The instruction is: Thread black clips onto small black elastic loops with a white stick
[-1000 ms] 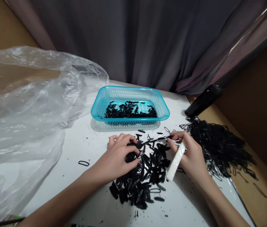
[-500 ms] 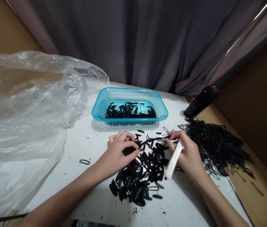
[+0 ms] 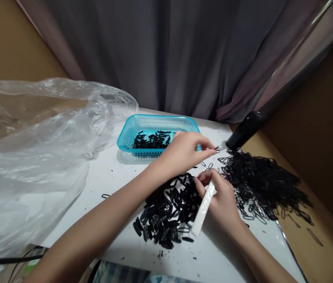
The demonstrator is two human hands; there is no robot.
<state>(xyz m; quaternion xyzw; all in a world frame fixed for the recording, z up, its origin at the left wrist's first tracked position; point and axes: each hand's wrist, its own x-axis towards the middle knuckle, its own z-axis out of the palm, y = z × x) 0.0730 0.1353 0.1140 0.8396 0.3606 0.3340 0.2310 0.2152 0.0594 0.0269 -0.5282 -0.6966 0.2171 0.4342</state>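
My left hand [image 3: 184, 151] reaches across to the right, fingers pinched on a thin black strip [image 3: 220, 149] at the edge of the tangled pile of black loops [image 3: 261, 184]. My right hand [image 3: 221, 196] is closed round a white stick-like tool [image 3: 203, 208], resting beside the heap of flat black oblong pieces [image 3: 169, 212] on the white table [image 3: 119, 177]. Behind my left hand stands a turquoise plastic basket [image 3: 128, 135] with several black pieces in it.
A large crumpled clear plastic bag [image 3: 36, 149] fills the left side of the table. A black cylindrical object [image 3: 245, 131] lies at the back right. A grey curtain hangs behind. Loose black loops and crumbs are scattered over the table.
My left hand left the heap of oblong pieces and moved up and right to the tangled pile, pinching a strip. My right hand with the white tool shifted slightly left. The camera tilted.
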